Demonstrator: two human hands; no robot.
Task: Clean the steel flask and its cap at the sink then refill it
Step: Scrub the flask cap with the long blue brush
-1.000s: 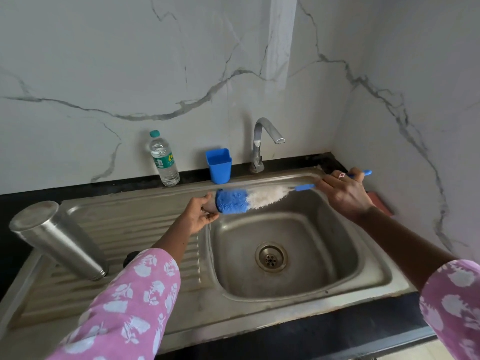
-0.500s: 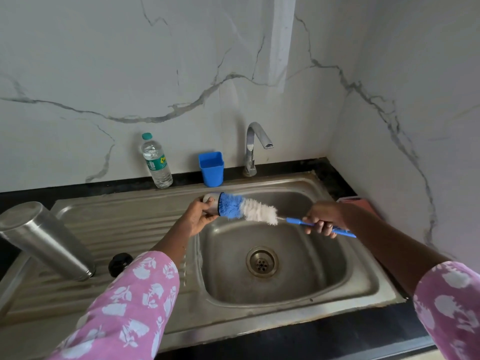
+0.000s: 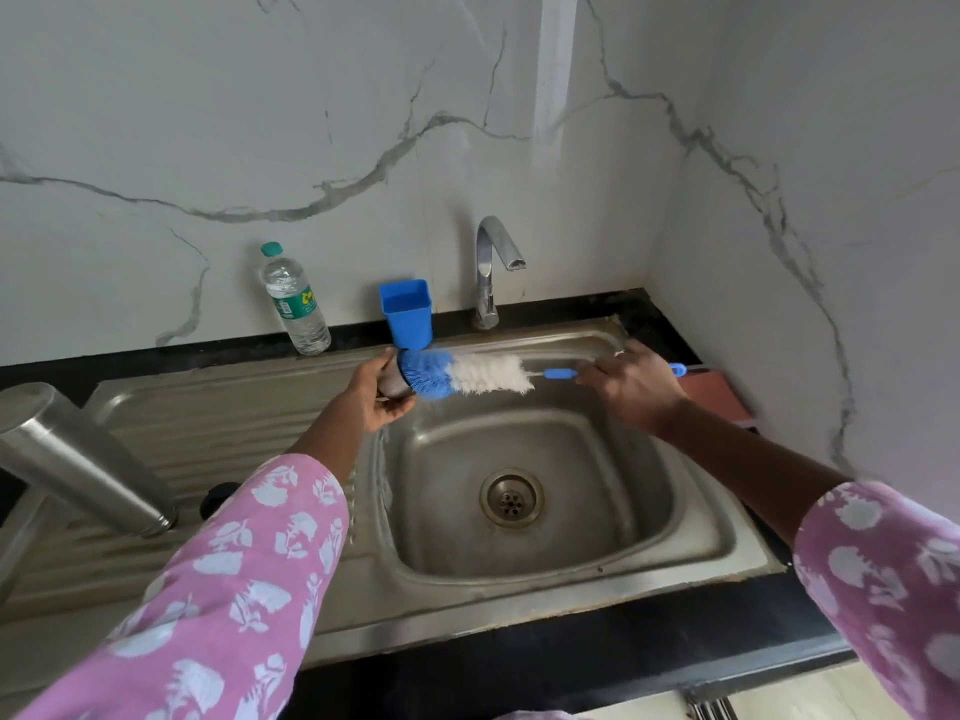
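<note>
A: Head view. Left hand (image 3: pixel 375 402) closed around steel cap (image 3: pixel 393 383) over sink (image 3: pixel 701 550); right hand (image 3: pixel 631 389) gripping bottle brush (image 3: pixel 467 375) handle, blue bristles at cap mouth.

B: Steel flask (image 3: pixel 78 459) tilted on drainboard, apart. Probably wet, slippery, rigid; best held mid-body. Plastic bottle (image 3: pixel 295 301) holding water; blue cup (image 3: pixel 407 314) contents unclear.

White grey-veined marble walls (image 3: pixel 260 122) above a black countertop (image 3: pixel 597 652).

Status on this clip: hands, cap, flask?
Left hand holds steel cap; right hand pushes bottle brush into it. Flask inverted on drainboard. Tap off.
</note>
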